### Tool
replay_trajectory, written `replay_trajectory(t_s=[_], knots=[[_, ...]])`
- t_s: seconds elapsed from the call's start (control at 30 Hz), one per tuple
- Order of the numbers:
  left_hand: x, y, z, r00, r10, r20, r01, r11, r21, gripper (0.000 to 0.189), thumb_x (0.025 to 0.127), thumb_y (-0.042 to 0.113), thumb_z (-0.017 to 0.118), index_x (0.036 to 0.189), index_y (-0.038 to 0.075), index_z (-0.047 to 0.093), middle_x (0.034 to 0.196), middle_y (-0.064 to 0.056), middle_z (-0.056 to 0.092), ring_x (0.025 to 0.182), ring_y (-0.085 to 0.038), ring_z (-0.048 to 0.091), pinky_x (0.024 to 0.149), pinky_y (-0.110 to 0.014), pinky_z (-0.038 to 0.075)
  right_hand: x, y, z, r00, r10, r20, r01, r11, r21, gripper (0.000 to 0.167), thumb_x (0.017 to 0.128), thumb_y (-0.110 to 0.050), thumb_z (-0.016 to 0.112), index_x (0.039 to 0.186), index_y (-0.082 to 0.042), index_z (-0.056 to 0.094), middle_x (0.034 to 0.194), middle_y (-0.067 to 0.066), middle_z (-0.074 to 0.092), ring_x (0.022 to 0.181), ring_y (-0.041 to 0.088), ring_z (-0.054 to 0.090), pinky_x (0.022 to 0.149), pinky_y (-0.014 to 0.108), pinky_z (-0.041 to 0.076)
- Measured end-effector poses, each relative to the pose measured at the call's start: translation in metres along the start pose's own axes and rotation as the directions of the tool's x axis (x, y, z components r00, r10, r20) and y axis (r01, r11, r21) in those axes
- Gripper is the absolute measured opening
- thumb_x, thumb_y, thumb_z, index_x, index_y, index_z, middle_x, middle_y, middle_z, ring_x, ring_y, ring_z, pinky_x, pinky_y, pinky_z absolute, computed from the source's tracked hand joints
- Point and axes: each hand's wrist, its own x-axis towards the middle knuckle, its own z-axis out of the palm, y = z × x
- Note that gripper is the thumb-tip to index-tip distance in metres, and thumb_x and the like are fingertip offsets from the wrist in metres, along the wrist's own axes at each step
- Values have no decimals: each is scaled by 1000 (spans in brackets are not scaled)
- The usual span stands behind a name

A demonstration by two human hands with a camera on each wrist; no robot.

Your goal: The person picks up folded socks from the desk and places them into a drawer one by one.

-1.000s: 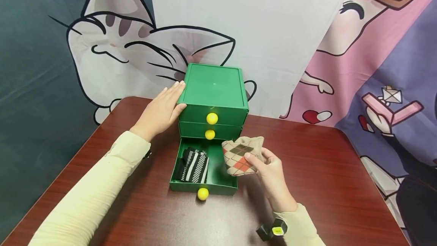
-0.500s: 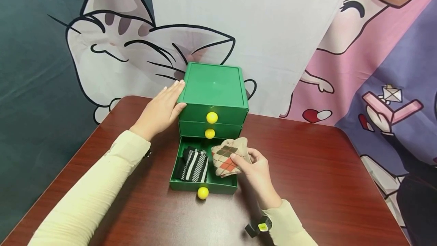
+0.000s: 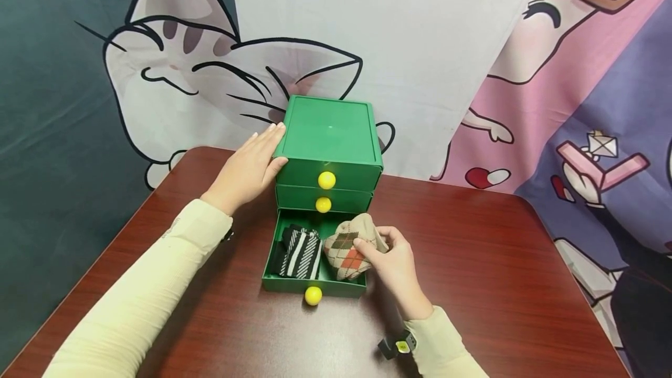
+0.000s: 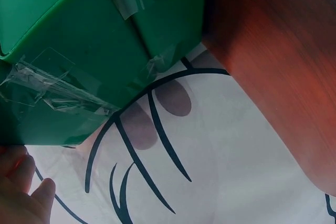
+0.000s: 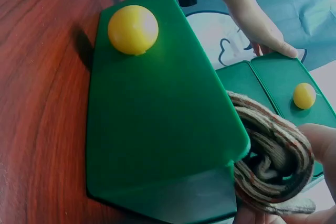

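Note:
A green drawer cabinet [image 3: 329, 130] with yellow ball knobs stands on the table, its bottom drawer [image 3: 341, 290] pulled out. My left hand [image 3: 247, 168] rests against the cabinet's left side, fingers straight along the top edge. Between thumb and fingers my right hand [image 3: 394, 267] pinches a folded beige argyle sock [image 3: 350, 247], held in the right half of the drawer. In the right wrist view the rolled sock [image 5: 273, 156] sits at the drawer's rim, its layers showing. A folded black-and-white striped sock [image 3: 301, 252] lies in the drawer's left half.
The reddish-brown wooden table [image 3: 472, 261] extends around the cabinet on both sides. Behind it hangs a cartoon-printed cloth [image 3: 409, 63]. Clear tape [image 4: 63, 87] is stuck on the cabinet's side. The two upper drawers [image 3: 346, 198] are closed.
My right hand has moved left with the argyle sock, from over the drawer's right edge to down inside its right half. The left hand has stayed in place.

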Motion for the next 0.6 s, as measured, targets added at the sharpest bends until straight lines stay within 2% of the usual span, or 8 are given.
replay_trajectory(t_s=[0.17,0.3,0.43,0.6], knots=[[0,1,-1,1000,-6,2,6,1000,-3,63,109,33,48,159,0,28,163,-15,31,152,-32,27,125,-48,18,1,1,-1,1000,-30,-8,29,997,-66,34,80,-26,87,101,-7,67,86,6,68,75,15,64,66,24,53],[0,1,-2,1000,-14,8,14,1000,-3,63,109,34,47,159,0,28,164,-15,31,152,-31,26,125,-48,17,1,2,2,995,-103,-7,101,986,-134,25,82,-16,82,97,-6,65,78,3,68,68,13,62,61,23,51],[-1,1,-1,1000,-12,10,12,1000,-2,63,109,33,47,159,0,28,163,-16,31,152,-32,26,125,-49,18,-2,2,5,980,-199,26,199,945,-260,10,81,-7,76,85,-11,67,71,-4,66,64,10,60,59,23,50],[0,2,-1,1000,-9,5,9,1000,0,63,109,33,47,159,-1,28,163,-16,31,152,-31,26,125,-48,17,-4,2,6,950,-285,123,311,884,-350,16,82,-3,76,76,-16,69,69,-8,64,61,8,56,58,23,49]])
